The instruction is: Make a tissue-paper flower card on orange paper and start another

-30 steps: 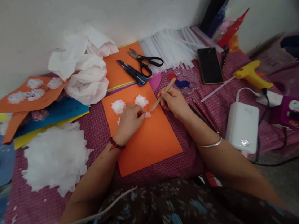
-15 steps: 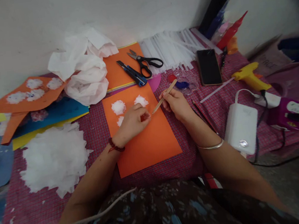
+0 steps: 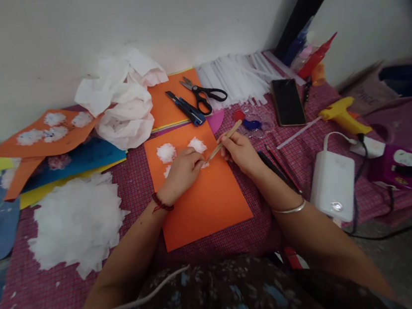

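Wooden stick (image 3: 215,152): pinched by right hand (image 3: 241,152) over orange sheet (image 3: 204,205). White tufts (image 3: 166,153): partly covered by left hand (image 3: 182,171); its grip cannot be told.

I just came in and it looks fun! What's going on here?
A person's right hand holds a wooden stick slanting down toward the fingertips of the left hand, over an orange sheet. White fluffy tufts sit on that sheet, some partly hidden by the left hand. A pile of white pieces lies to the left, and scissors lie beyond the sheet.
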`<control>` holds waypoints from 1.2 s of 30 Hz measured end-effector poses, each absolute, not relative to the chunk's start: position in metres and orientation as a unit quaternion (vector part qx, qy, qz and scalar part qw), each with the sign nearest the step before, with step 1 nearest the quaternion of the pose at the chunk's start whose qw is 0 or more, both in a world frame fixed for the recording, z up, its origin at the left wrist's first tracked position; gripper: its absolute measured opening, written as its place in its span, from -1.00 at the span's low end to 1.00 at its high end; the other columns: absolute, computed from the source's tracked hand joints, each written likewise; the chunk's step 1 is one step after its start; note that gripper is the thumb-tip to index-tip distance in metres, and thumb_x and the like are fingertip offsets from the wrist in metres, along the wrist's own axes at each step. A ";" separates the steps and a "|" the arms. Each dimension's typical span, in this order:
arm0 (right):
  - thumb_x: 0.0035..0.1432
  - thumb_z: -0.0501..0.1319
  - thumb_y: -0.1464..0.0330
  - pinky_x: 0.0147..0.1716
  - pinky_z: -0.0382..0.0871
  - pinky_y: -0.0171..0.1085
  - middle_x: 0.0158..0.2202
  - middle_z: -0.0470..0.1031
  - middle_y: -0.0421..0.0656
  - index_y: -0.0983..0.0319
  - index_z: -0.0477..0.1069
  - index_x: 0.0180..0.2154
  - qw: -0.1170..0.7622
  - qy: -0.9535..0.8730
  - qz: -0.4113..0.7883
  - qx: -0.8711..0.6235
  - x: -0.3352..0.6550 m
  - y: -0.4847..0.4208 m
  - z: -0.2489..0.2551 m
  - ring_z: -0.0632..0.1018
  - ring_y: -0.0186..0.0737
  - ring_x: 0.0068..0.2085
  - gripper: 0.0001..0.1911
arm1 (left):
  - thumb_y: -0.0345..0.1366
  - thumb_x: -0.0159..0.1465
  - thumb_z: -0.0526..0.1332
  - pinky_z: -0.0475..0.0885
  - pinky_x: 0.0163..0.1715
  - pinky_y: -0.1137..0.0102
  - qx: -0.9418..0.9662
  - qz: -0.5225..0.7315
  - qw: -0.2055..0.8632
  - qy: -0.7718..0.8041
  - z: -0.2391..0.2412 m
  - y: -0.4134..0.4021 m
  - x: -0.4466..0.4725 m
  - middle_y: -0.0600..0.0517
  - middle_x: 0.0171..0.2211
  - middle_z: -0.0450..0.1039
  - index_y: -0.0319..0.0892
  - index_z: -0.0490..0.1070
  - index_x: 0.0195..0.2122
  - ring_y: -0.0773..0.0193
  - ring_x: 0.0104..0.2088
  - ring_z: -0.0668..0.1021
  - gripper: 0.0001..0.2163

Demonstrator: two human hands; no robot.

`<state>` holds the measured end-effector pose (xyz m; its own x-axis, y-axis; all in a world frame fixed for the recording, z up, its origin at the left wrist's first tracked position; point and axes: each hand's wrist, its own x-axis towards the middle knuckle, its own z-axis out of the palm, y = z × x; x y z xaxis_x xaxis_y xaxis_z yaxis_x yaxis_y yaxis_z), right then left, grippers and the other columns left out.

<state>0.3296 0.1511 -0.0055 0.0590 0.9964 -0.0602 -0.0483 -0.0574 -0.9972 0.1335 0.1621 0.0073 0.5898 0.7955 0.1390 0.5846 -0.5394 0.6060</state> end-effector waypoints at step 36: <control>0.22 0.23 0.10 -0.67 0.11 -0.38 -0.66 0.32 -0.34 0.18 0.33 -0.37 0.505 -0.449 0.507 -0.535 0.328 0.153 -0.003 0.29 -0.42 -0.67 -0.70 | -0.39 0.30 0.17 0.33 -0.28 0.36 0.858 0.198 0.295 0.372 0.002 0.169 0.128 0.05 -0.36 0.45 -0.16 0.44 -0.30 0.28 -0.33 0.47 -0.93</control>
<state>0.3276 0.1528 -0.0031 0.0819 0.9926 -0.0898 -0.0312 -0.0875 -0.9957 0.1279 0.1694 0.0022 0.6454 0.7543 0.1207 0.5204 -0.5499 0.6533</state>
